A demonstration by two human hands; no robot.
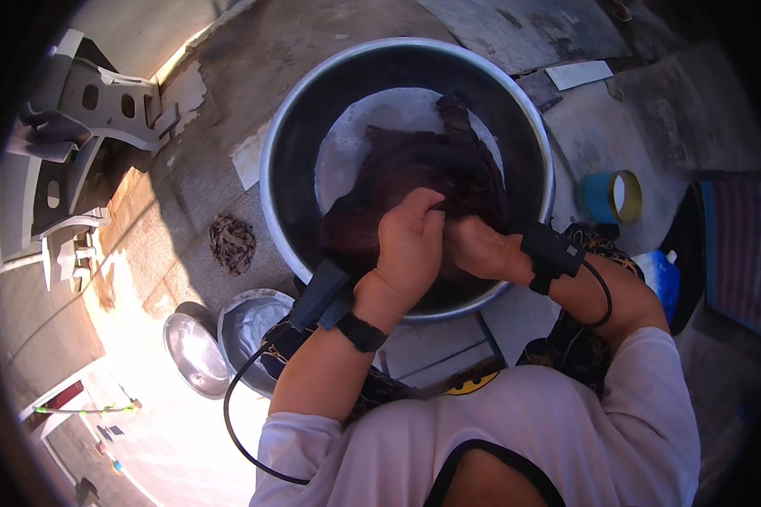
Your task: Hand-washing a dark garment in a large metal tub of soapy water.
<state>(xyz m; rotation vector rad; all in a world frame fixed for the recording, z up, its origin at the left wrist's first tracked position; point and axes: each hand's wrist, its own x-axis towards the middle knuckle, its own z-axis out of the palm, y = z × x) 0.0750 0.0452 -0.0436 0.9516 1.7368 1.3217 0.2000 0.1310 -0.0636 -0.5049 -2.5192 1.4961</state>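
A wide metal basin (406, 43) stands on the ground before me, with cloudy, foamy water (349, 146) in it. Partly sunk in that water lies a dark maroon wet cloth (418, 155), bunched and spread across the near half. My left hand (412, 247) is clenched on the cloth near the basin's middle. Close beside it, my right hand (482, 248) curls with its fingers turned down and inward, gripping the cloth too; its fingertips are hidden. Both wrists carry black strapped devices with cables.
White plastic chairs (111, 104) are at the left. A crumpled patterned cloth (231, 244) lies left of the basin, above a metal bowl (196, 355) and a larger metal basin (253, 317). On the right are a blue can (599, 196), a blue-and-white pouch (663, 285) and a striped fabric (735, 247).
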